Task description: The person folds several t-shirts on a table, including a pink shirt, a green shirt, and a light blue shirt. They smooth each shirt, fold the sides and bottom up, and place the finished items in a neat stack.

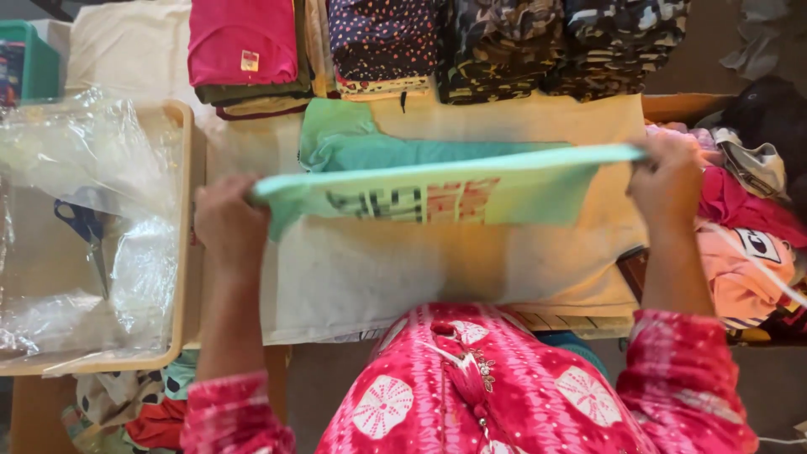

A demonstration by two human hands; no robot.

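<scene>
A mint-green shirt (471,189) with a dark and red print is stretched flat above a cream cloth-covered table (378,269). My left hand (229,225) grips its left edge. My right hand (668,178) grips its right edge. The far part of the shirt rests on the table, with a sleeve (336,130) lying toward the back.
Stacks of folded clothes line the back: a pink one (242,38), a dotted dark one (380,42) and camouflage ones (563,46). A wooden tray (183,252) at left holds clear plastic bags and blue-handled scissors (84,225). Loose pink garments (744,252) are piled at right.
</scene>
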